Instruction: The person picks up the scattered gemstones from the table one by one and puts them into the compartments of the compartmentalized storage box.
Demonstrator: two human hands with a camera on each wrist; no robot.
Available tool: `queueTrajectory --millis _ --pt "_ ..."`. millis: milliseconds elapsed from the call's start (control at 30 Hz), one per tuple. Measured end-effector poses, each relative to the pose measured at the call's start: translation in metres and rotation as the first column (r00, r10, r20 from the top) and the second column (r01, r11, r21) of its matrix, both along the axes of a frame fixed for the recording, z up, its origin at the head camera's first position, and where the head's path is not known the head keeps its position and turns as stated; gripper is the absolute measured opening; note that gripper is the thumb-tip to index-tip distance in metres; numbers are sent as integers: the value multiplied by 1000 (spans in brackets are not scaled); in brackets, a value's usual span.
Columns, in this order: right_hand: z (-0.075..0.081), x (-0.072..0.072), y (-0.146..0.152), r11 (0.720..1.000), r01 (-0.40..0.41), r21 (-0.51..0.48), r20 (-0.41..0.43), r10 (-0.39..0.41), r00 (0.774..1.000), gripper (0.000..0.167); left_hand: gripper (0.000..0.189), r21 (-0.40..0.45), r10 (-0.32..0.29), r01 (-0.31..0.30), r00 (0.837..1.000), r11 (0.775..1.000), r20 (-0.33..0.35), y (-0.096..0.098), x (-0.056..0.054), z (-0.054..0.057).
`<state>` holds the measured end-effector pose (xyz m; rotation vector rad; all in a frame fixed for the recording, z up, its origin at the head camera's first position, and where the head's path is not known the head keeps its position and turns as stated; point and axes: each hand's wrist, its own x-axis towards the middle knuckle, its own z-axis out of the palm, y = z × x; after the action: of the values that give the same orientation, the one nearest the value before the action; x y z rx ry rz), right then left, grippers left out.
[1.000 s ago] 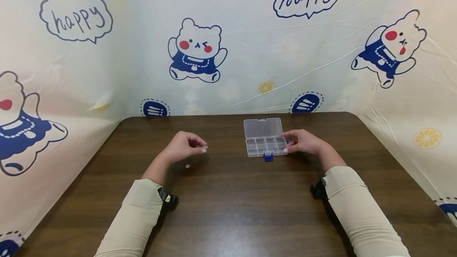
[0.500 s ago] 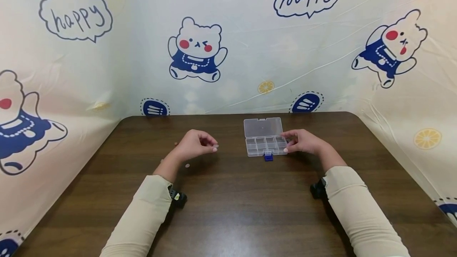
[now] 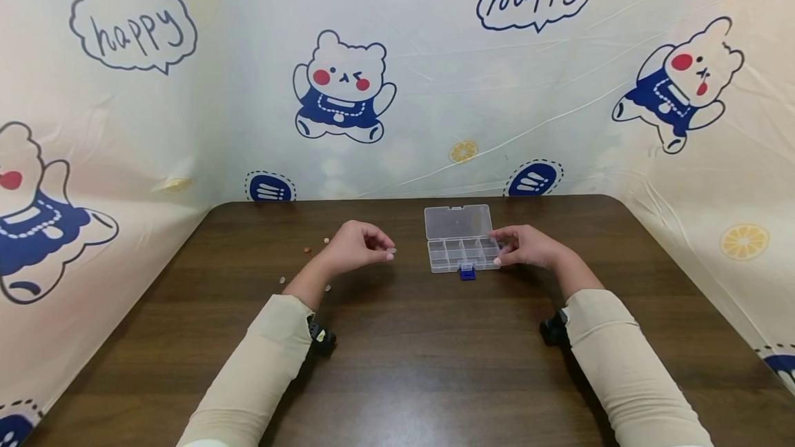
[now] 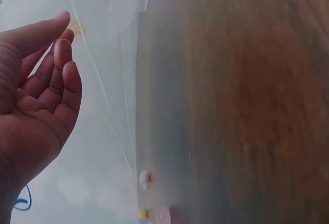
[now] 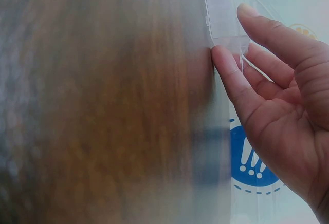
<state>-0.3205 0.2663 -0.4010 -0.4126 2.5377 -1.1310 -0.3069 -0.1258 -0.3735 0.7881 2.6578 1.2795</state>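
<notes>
My left hand [image 3: 357, 248] is raised above the table, left of the clear plastic compartment box. Thumb and fingertips pinch a small pale, translucent stone-like piece [image 3: 392, 250]; most of it is covered, and the left wrist view does not show it. The box [image 3: 455, 244] lies with its lid [image 3: 456, 221] laid back and its blue latch [image 3: 467, 273] at the front. No pieces can be made out in its compartments. At the box's right end, my right hand [image 3: 528, 245] grips the edge between thumb and fingers, as the right wrist view also shows.
Several small pieces lie on the brown table left of the box: an orange-brown one [image 3: 307, 250], a cream one [image 3: 326, 241], a whitish one [image 3: 282, 280] and a pale one [image 3: 328, 288], partly beside my left forearm. A printed curtain [image 3: 422, 102] stands behind the table.
My left hand has moved right, towards the box, carrying the pinched piece. Small pieces on the table have come into sight behind it. The right hand and the box stay in place.
</notes>
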Motion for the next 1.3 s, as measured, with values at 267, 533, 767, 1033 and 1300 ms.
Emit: queueTrajectory --millis 267,533,767,1033,1300 --pt "1 1 -1 1000 -2 7 -6 2 1000 73 9 -14 -4 4 1000 1000 -30 15 -5 -1" --pt "1 1 -1 1000 1 3 -8 -1 1000 72 9 -42 -5 3 999 999 -32 29 -8 5" --pt "2 2 -1 1000 1 4 -9 -1 1000 71 7 -78 -41 39 999 996 -22 41 -14 8" --pt "2 2 -1 1000 1 2 -6 -1 1000 71 7 -96 -36 35 999 995 -12 53 -25 11" --pt "1 2 -1 1000 -2 -4 -11 2 1000 72 9 -178 -84 73 995 981 -59 63 -36 13"
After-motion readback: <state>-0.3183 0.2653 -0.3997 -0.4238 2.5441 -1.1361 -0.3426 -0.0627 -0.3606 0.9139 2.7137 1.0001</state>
